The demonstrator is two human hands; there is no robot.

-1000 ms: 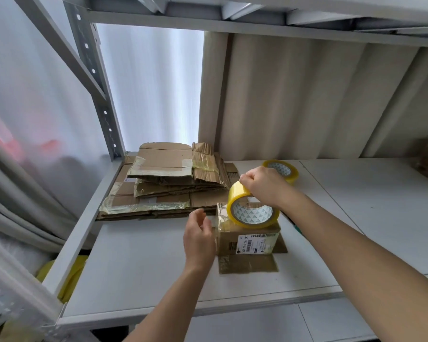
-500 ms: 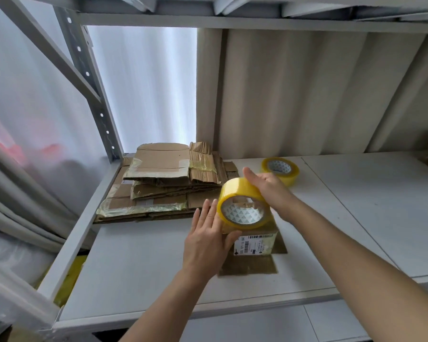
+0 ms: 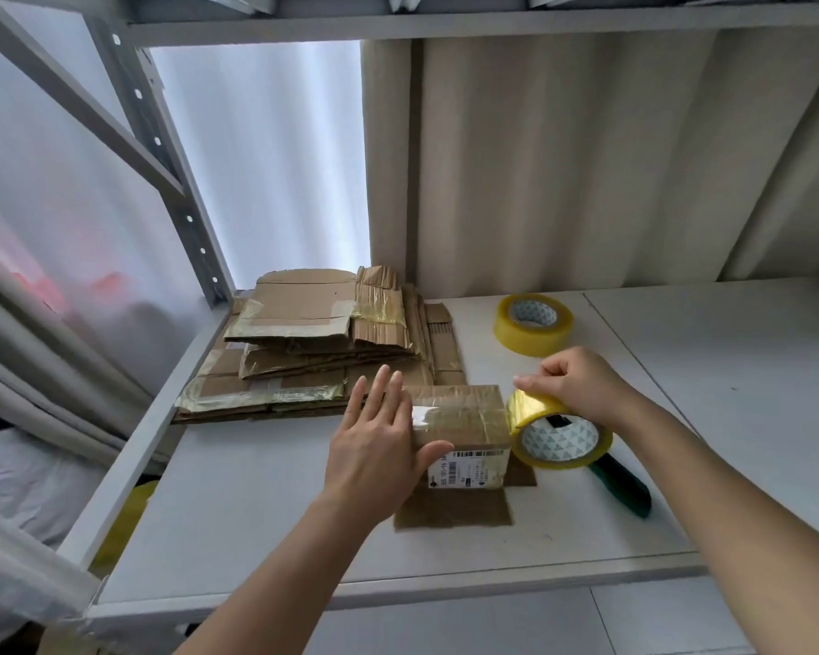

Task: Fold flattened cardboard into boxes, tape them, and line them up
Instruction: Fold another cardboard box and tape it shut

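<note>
Your left hand lies flat, fingers straight, pressing the left side of a small brown cardboard box on the white shelf. Just right of the box, your right hand pinches a yellow roll of packing tape, its strip stretched across the box top. If your left hand eases, the box may slide and the tape could wrinkle or land crooked.

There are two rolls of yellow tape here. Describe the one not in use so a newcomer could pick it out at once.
Start at the white shelf and find the stack of flattened cardboard at its back left. Just right of that stack, near the rear curtain, the spare tape roll lies flat on its side, untouched. The other roll stands on edge beside the small box, held by the right hand.
</note>
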